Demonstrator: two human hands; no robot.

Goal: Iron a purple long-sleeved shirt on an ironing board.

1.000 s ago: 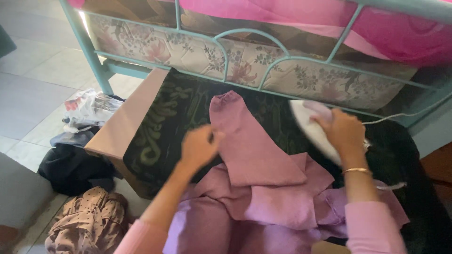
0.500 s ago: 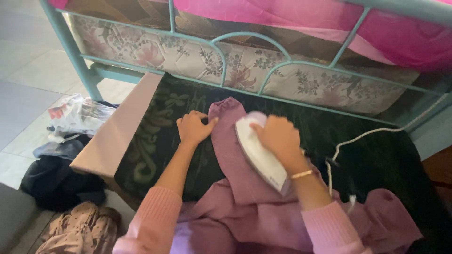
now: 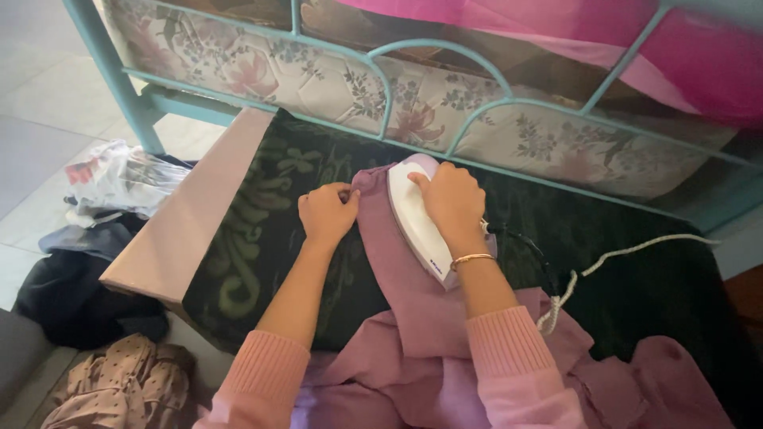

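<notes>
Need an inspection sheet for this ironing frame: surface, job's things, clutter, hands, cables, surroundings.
Surface: dark green patterned cloth over a low table.
Job's things: white iron on the sleeve of a mauve garment.
Clutter: clothes pile on the floor, left.
Hands: left hand pins the sleeve edge; right hand grips the iron.
Cables: white cord trails right.
Surroundings: teal bed frame, floral mattress.
</notes>
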